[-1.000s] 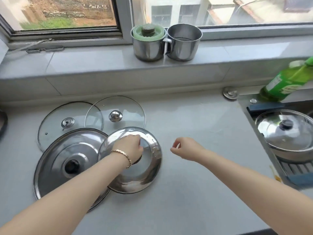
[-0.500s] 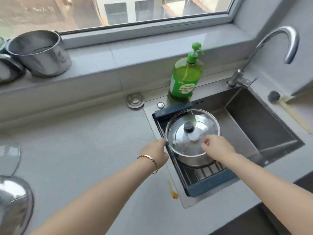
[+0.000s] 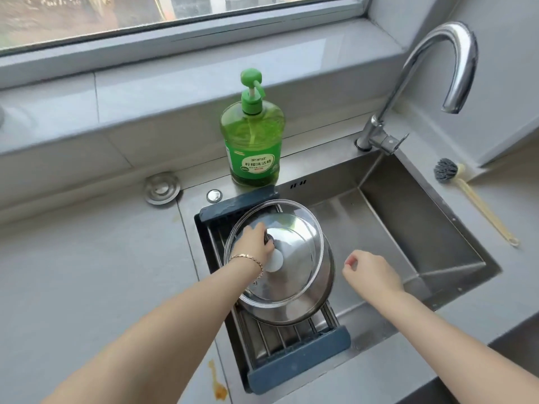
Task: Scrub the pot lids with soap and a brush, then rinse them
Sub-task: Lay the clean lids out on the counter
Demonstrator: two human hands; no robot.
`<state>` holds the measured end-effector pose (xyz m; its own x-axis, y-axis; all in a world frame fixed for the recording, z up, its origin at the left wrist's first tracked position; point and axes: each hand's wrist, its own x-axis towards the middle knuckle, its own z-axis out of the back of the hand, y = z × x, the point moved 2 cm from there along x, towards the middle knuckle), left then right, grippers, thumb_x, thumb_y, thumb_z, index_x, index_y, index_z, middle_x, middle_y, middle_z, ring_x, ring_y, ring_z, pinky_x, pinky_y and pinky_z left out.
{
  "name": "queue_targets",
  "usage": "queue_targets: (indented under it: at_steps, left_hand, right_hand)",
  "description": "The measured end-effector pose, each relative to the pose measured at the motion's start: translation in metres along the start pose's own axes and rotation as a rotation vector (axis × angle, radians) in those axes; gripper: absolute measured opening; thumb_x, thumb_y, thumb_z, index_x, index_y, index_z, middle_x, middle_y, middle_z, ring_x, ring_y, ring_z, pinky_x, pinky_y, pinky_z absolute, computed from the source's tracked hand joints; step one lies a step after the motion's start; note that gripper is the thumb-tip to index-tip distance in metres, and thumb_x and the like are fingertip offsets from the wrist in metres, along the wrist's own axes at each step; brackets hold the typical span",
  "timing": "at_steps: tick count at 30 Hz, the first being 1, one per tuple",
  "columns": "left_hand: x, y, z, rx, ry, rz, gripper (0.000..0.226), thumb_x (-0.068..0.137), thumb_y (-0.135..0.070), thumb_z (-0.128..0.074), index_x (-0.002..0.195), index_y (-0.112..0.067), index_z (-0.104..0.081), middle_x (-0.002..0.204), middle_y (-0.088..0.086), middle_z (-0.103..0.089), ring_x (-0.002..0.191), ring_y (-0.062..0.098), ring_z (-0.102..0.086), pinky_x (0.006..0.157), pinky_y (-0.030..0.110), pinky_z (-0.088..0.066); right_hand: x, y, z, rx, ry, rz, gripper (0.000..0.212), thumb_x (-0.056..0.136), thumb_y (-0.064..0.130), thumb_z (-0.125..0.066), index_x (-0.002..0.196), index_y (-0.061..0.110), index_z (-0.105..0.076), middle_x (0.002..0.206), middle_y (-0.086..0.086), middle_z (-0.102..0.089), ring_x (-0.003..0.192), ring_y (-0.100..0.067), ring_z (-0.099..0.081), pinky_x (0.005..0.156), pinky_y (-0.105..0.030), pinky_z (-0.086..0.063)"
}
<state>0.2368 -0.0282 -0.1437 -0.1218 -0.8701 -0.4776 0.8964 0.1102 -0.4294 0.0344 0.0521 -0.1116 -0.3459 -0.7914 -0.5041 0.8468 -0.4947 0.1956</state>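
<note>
Noted at left end of sink (image 3: 408, 228): glass lid (image 3: 294, 266), sitting off-centre over the pot (image 3: 309, 310), shifted toward the sink's left edge and apparently raised. Cannot tell whether touching the pot rim on the far side. Pot standing on the rack (image 3: 294, 339) laid across the sink's left end.

Left hand (image 3: 253, 243) clenched on the lid's knob, fingers curled over it, knob mostly hidden. Right hand (image 3: 373, 272) over the sink's bare basin, loosely curled, grasping nothing, apart from lid and pot.

Step judged: taking lid off pot for washing. No suds seen; scrubbing and rinsing judged not yet begun.

To do well:
- Keep the knob grip firm and lift straight up until clear of the pot wall.
- Carry toward the middle of the sink, low over the basin.
- Steady the glass edge with the free hand; likely to swing from a knob hold alone.
- Mind the tap (image 3: 437, 68) at the sink's back right corner.
- Avoid nudging the pot; rack possibly loose on the sink edges.

Supplies: soap bottle (image 3: 252, 141) on the sink's back ledge, behind the rack; brush (image 3: 446, 170) on the counter right of the sink, bristles toward the wall. Best kept: lid in left, right free for pump and brush.
</note>
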Motion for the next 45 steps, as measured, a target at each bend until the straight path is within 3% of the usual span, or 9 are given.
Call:
queue_targets:
  at_steps: [5, 11, 17, 24, 29, 34, 36, 41, 45]
  left_hand:
    - [-0.027, 0.015, 0.037, -0.450, -0.230, -0.091, 0.004, 0.091, -0.018, -0.051, 0.095, -0.017, -0.052, 0.086, 0.006, -0.056, 0.070, 0.021, -0.054, 0.057, 0.024, -0.050]
    - [-0.052, 0.050, 0.082, -0.883, -0.313, 0.010, 0.015, 0.094, -0.005, -0.047, 0.085, -0.016, -0.053, 0.075, 0.008, -0.053, 0.052, 0.013, -0.054, 0.043, 0.022, -0.051]
    - [-0.070, 0.093, 0.094, -0.925, -0.438, 0.106, 0.011, 0.093, -0.006, -0.049, 0.086, -0.013, -0.055, 0.076, 0.009, -0.054, 0.045, 0.008, -0.051, 0.043, 0.022, -0.051]
    - [-0.091, 0.102, 0.097, -0.990, -0.451, 0.106, 0.016, 0.093, -0.005, -0.049, 0.081, -0.015, -0.051, 0.075, 0.010, -0.050, 0.053, 0.017, -0.047, 0.040, 0.021, -0.049]
    - [-0.105, 0.104, 0.113, -0.933, -0.413, 0.075, 0.017, 0.093, -0.005, -0.048, 0.080, -0.016, -0.050, 0.075, 0.008, -0.050, 0.053, 0.017, -0.046, 0.043, 0.023, -0.051]
    - [-0.136, 0.144, 0.161, -0.670, -0.488, 0.051, 0.004, 0.090, -0.011, -0.051, 0.086, -0.013, -0.051, 0.074, 0.007, -0.052, 0.051, 0.018, -0.050, 0.043, 0.020, -0.048]
    - [-0.155, 0.173, 0.184, -0.512, -0.542, 0.064, 0.004, 0.089, -0.015, -0.053, 0.091, -0.012, -0.053, 0.078, 0.007, -0.055, 0.057, 0.023, -0.052, 0.053, 0.028, -0.049]
    - [-0.214, 0.277, 0.234, -0.231, -0.645, 0.146, 0.018, 0.087, -0.016, -0.055, 0.103, -0.007, -0.055, 0.097, 0.008, -0.051, 0.086, 0.024, -0.048, 0.071, 0.026, -0.033]
    - [-0.270, 0.381, 0.270, -0.072, -0.644, 0.256, 0.023, 0.088, -0.019, -0.054, 0.108, -0.009, -0.053, 0.105, 0.014, -0.048, 0.093, 0.032, -0.053, 0.079, 0.035, -0.043]
  right_hand:
    - [0.008, 0.022, -0.006, 0.078, 0.030, 0.123, 0.022, 0.090, 0.023, -0.050, 0.110, 0.019, -0.060, 0.112, -0.005, -0.060, 0.097, -0.024, -0.057, 0.074, -0.027, -0.043]
    - [0.006, 0.111, -0.048, -0.202, 0.153, 0.453, 0.061, 0.089, 0.044, -0.054, 0.141, 0.022, -0.031, 0.134, -0.009, -0.034, 0.110, -0.030, -0.054, 0.085, -0.034, -0.044]
    - [0.006, 0.140, -0.059, -0.207, 0.064, 0.340, 0.031, 0.093, 0.018, -0.045, 0.121, 0.011, -0.057, 0.130, -0.012, -0.040, 0.113, -0.029, -0.051, 0.092, -0.034, -0.044]
    - [-0.020, 0.159, 0.020, -0.396, -0.184, 0.450, 0.028, 0.089, 0.007, -0.054, 0.117, 0.008, -0.058, 0.122, -0.011, -0.039, 0.098, -0.030, -0.058, 0.066, -0.032, -0.040]
    - [-0.040, 0.175, 0.047, -0.549, -0.270, 0.519, 0.031, 0.088, 0.001, -0.051, 0.117, 0.007, -0.058, 0.120, -0.011, -0.041, 0.100, -0.029, -0.058, 0.065, -0.033, -0.042]
    - [-0.067, 0.210, 0.045, -0.310, -0.272, 0.536, 0.027, 0.090, 0.021, -0.049, 0.112, 0.011, -0.061, 0.120, -0.013, -0.044, 0.105, -0.034, -0.055, 0.073, -0.034, -0.041]
    - [-0.084, 0.236, 0.035, -0.163, -0.226, 0.554, 0.026, 0.087, 0.028, -0.052, 0.106, 0.015, -0.064, 0.118, -0.012, -0.046, 0.104, -0.034, -0.054, 0.081, -0.034, -0.042]
    - [-0.143, 0.321, -0.007, -0.076, -0.127, 0.662, 0.014, 0.074, 0.028, -0.062, 0.081, 0.016, -0.066, 0.100, -0.010, -0.065, 0.091, -0.029, -0.059, 0.067, -0.028, -0.041]
    - [-0.198, 0.397, -0.060, -0.025, -0.046, 0.696, 0.005, 0.069, 0.024, -0.065, 0.071, 0.020, -0.062, 0.084, -0.003, -0.066, 0.078, -0.021, -0.055, 0.070, -0.030, -0.047]
